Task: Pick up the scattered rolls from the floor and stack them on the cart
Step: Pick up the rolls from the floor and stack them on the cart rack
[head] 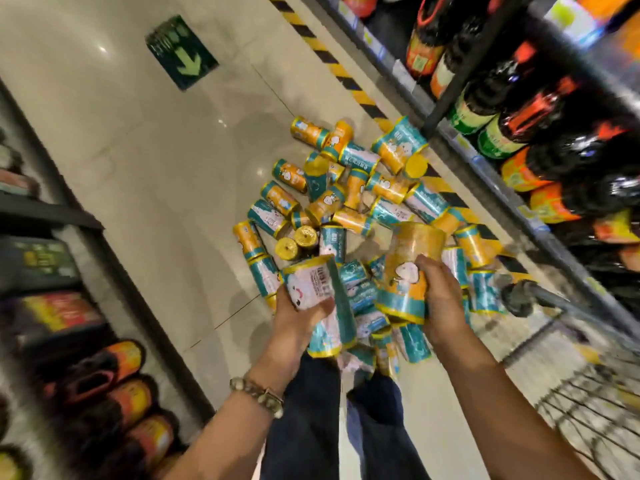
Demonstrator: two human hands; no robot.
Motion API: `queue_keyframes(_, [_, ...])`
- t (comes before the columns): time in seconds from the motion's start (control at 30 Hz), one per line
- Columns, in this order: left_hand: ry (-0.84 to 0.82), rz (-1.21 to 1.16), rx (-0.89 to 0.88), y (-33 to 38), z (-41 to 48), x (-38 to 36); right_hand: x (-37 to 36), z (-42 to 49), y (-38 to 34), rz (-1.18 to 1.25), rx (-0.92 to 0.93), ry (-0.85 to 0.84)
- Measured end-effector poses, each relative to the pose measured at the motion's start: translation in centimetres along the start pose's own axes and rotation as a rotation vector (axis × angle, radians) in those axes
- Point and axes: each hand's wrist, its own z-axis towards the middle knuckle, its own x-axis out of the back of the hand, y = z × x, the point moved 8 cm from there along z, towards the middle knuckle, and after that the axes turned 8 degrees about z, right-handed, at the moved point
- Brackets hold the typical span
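While I watch through the head camera, I see at far left a dark shelf [45, 216] of slippers [117, 368], all blurred. Beside it the pale floor [138, 150] carries a green arrow sign [181, 51]. Next comes the left hand [294, 323], a bead bracelet [258, 396] on its wrist. Its fingers are curled round a white-and-teal roll [311, 278], held above the floor with its top tilted away from me. Ahead of both hands lies the pile [346, 192] of orange and teal rolls, scattered on their sides on the floor and overlapping, reaching the yellow-black tape [322, 46]. Dark trousers [311, 438] show between the forearms. The right hand [443, 299] clamps fingers and thumb on an orange roll [412, 258], held clear of the pile and near upright. Just right of that hand stands the wire cart [588, 403], its handle [519, 296] near the hand but apart from it. What the cart holds I cannot tell through the blur. Furthest right runs a bottle shelf [540, 109].
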Motion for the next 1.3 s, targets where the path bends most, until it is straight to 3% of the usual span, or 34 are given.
queue_keyframes(0.2, [-0.362,-0.044,-0.001,9.2,-15.6,-2.6,0.9,-17.2,-10.2,0.253,-0.191,-0.137])
queue_keyframes(0.43, [-0.646,0.113,-0.086,15.2,-25.0,-9.1,6.4,-26.2,-17.0,0.303,-0.004,-0.12])
queue_keyframes(0.63, [-0.865,0.315,-0.27,15.7,-32.4,-19.9,17.2,-29.7,-19.4,0.492,0.077,0.018])
queue_keyframes(0.8, [-0.983,0.491,-0.313,10.6,-38.7,-31.3,31.1,-30.5,-18.9,0.518,0.12,0.214])
queue_keyframes(0.97, [-0.939,0.597,-0.224,1.5,-42.0,-43.5,46.9,-30.0,-16.8,0.496,0.116,0.416])
queue_keyframes(1.17, [-0.935,0.659,-0.052,-8.5,-42.4,-55.3,60.5,-27.6,-16.0,0.413,0.108,0.595])
queue_keyframes(1.3, [-0.935,0.704,-0.143,-12.4,-39.5,-62.7,68.3,-23.3,-15.0,0.24,0.06,0.864])
